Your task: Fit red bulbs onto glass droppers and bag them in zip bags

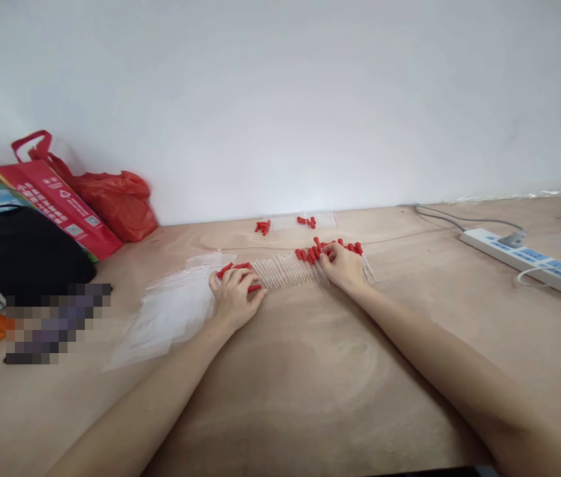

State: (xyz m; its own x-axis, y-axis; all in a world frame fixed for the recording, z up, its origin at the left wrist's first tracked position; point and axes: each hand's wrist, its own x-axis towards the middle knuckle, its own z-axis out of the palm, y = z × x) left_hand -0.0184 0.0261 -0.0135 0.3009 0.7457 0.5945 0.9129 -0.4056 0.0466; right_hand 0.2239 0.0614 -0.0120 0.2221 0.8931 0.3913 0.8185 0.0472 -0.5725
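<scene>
A row of thin clear tubes (pixel 283 270), like dropper pipettes, lies side by side on the wooden table. Red rubber bulbs (pixel 301 255) cap the upper ends of the tubes on the right. My right hand (pixel 344 267) bends over that capped end, its thumb and fingers pinched on a red rubber bulb; its fingers partly hide the bulb. Just left of the row, my left hand (pixel 235 297) rests palm down with its fingers apart over several loose red bulbs (pixel 225 269). Another loose bulb (pixel 254 288) shows between its thumb and fingers.
Clear zip bags (pixel 165 311) lie beside my left hand. Near the wall are more red bulbs (pixel 263 227) and small tubes (pixel 283 223). A power strip (pixel 518 255) with cables stands right. Red bags (pixel 116 202) and a black bag (pixel 36 255) are left.
</scene>
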